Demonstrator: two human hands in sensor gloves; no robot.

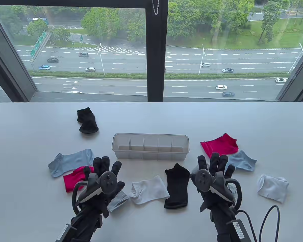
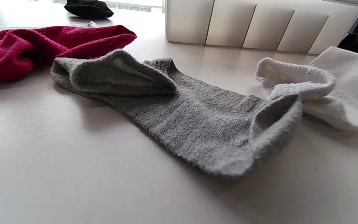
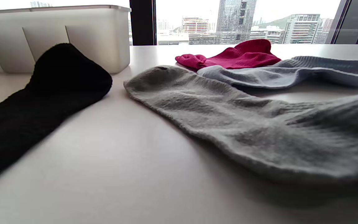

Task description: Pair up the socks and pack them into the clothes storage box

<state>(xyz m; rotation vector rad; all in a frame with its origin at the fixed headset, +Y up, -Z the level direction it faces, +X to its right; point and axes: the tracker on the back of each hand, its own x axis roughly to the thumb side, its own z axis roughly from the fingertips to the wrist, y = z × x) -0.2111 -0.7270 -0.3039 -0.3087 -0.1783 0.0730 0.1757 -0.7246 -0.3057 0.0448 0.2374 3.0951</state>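
A clear divided storage box [image 1: 150, 150] stands mid-table with its compartments bare. Socks lie scattered around it. My left hand [image 1: 103, 165] hovers with straight fingers over a grey sock [image 2: 191, 121], beside a red sock [image 1: 74, 177] and a white sock [image 1: 149, 189]. My right hand [image 1: 216, 161] is spread flat above a second grey sock [image 3: 244, 124], between a black sock [image 1: 176, 185] and a blue sock [image 1: 242, 160]. Neither hand holds anything. No fingers show in either wrist view.
Another black sock [image 1: 87, 121] lies far back on the left and a light blue sock [image 1: 70, 161] lies left of my left hand. A red sock [image 1: 219, 145] sits right of the box, and a pale sock [image 1: 272, 187] lies near the right edge. A cable [image 1: 267, 219] trails at bottom right.
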